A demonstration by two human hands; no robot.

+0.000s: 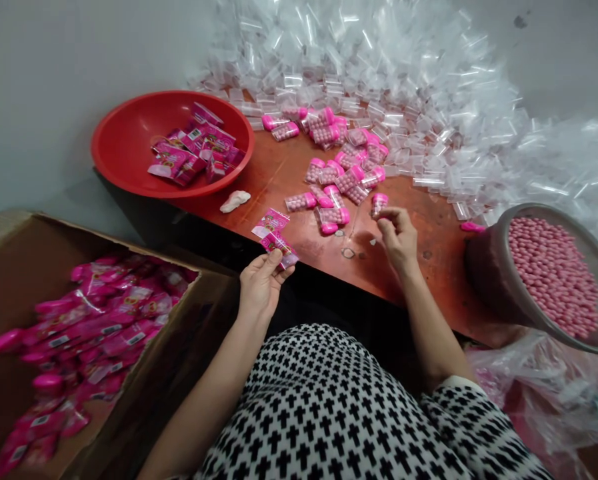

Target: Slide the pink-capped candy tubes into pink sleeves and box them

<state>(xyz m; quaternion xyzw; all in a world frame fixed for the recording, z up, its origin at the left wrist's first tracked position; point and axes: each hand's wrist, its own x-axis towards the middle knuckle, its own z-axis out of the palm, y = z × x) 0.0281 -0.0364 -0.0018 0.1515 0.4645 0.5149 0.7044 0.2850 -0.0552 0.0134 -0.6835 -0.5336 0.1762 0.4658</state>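
Observation:
My left hand pinches a pink printed plastic wrapper between thumb and fingers at the table's front edge. Against its far end lies a second pink wrapper. Over the table, my right hand has its fingertips closed on a small clear bottle with a pink cap and pink balls inside. Several similar filled bottles lie in a loose group just beyond, to the left of that hand.
A red bowl with pink wrappers stands back left. Below it, a cardboard box holds wrapped pink packs. Clear empty tubes heap along the back. At right, a grey bucket holds pink balls. A whitish lump lies near the bowl.

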